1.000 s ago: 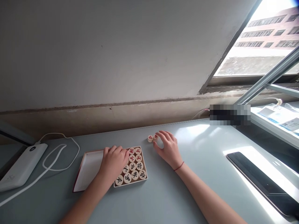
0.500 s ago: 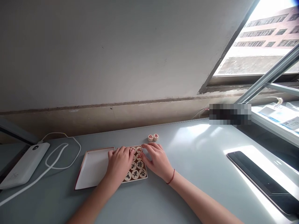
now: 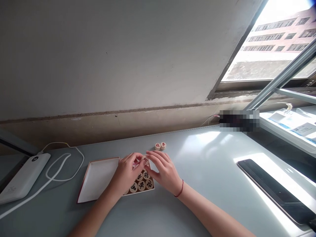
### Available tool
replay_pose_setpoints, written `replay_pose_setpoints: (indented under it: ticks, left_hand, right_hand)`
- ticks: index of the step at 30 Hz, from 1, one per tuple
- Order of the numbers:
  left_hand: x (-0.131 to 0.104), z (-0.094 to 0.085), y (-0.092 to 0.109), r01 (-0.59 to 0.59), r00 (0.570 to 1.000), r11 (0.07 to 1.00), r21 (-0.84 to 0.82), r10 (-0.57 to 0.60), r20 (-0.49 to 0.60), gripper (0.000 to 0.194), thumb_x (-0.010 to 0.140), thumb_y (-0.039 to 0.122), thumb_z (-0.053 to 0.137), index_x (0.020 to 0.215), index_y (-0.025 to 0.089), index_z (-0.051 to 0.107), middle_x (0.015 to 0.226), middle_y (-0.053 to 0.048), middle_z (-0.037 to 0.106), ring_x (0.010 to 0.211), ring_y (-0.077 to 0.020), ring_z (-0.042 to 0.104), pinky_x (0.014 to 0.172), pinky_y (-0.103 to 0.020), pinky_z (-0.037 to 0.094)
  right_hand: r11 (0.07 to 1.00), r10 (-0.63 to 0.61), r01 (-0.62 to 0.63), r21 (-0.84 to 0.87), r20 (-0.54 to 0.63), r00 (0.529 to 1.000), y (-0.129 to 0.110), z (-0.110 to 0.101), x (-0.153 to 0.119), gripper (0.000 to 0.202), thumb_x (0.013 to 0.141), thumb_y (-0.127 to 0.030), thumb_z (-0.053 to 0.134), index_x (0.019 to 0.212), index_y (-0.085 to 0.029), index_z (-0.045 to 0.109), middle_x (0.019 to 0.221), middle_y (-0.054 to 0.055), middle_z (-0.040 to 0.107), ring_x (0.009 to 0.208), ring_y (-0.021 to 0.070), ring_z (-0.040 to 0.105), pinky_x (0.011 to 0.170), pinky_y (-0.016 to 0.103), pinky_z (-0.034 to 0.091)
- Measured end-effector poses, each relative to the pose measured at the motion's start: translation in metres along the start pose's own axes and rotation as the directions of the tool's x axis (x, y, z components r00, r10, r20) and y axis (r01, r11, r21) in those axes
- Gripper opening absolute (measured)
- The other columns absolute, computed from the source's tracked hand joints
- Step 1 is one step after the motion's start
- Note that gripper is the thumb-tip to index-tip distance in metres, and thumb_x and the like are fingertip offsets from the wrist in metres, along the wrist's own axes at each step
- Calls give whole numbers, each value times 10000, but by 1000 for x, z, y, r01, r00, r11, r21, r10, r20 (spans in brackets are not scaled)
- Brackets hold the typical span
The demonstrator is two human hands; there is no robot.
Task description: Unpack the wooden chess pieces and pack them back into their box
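Both hands meet over the far end of the piece tray point(image 3: 151, 187): the left hand point(image 3: 126, 172) and the right hand point(image 3: 164, 171) have their fingertips pinched together on one round wooden chess piece point(image 3: 145, 160), raised just above the tray's far row. Half a second ago both hands lay flat on the pieces; a second ago the right hand was at the two loose pieces point(image 3: 160, 146), which stay where they were, touching each other, just beyond the tray toward the bench's far edge. The right hand has therefore left those two and the work now centres on a piece from the tray. The open lid point(image 3: 97, 177) lies against the tray's left side. A power bank point(image 3: 23, 177) with its white cable point(image 3: 64, 164) sits near the left edge; a dark tablet point(image 3: 274, 191) lies toward the right edge.
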State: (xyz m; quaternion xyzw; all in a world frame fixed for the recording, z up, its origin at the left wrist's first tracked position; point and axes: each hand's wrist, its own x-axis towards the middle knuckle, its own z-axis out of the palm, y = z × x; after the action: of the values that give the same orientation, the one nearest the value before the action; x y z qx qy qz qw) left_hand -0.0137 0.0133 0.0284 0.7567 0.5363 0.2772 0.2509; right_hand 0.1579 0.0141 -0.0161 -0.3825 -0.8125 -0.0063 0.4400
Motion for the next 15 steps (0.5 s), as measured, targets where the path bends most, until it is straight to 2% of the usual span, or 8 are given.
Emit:
replay_pose_setpoints:
  ticks: [3, 6, 8, 11, 13, 15]
  left_hand:
    - [-1, -2, 7, 93, 991, 974, -205, -71, 112, 250, 925, 430, 443, 937, 235, 600, 859, 14, 686, 782, -143, 637, 707, -250, 492]
    - [1, -4, 4, 145, 986, 953, -266, -117, 117, 245, 891, 442, 496, 941, 226, 600, 869, 1, 687, 819, -157, 648, 744, -264, 514]
    - [3, -6, -2, 162, 986, 942, -295, -144, 82, 245, 863, 440, 534, 955, 220, 592, 917, -18, 687, 864, -172, 657, 774, -287, 526]
    - [8, -12, -15, 173, 983, 914, -367, -183, 6, 275, 847, 441, 544, 1017, 227, 577, 1003, -35, 674, 890, -178, 670, 792, -311, 546]
    - [11, -15, -21, 179, 979, 904, -389, -203, -21, 271, 841, 437, 552, 1006, 226, 593, 1027, -40, 668, 916, -182, 666, 818, -317, 545]
    - [12, -17, -25, 188, 975, 901, -392, -218, -34, 263, 822, 416, 581, 998, 223, 608, 1033, -42, 665, 945, -183, 653, 846, -318, 539]
  right_hand:
    - [998, -60, 61, 16, -26, 998, -2, -3, 2, 291, 867, -136, 536, 1144, -221, 555, 1055, 62, 705, 959, 181, 641, 806, 325, 503]
    - [998, -55, 54, -15, -54, 997, 10, -11, 6, 228, 859, -134, 536, 1065, -215, 590, 1044, 66, 706, 957, 185, 639, 818, 330, 494]
    - [996, 70, -76, -56, -105, 992, 27, -17, 6, 152, 866, -163, 523, 979, -212, 613, 1016, 70, 707, 950, 194, 634, 840, 347, 487]
    - [926, 330, -351, -141, -152, 932, 60, -23, 2, 131, 874, -216, 487, 873, -213, 617, 904, 65, 709, 874, 215, 623, 781, 358, 483]
    - [875, 435, -449, -184, -111, 894, 79, -24, -4, 130, 860, -238, 485, 825, -216, 608, 835, 53, 704, 825, 225, 612, 723, 346, 474]
    - [849, 484, -480, -219, -39, 874, 89, -22, -9, 126, 842, -234, 487, 784, -219, 597, 781, 43, 696, 792, 230, 606, 690, 334, 460]
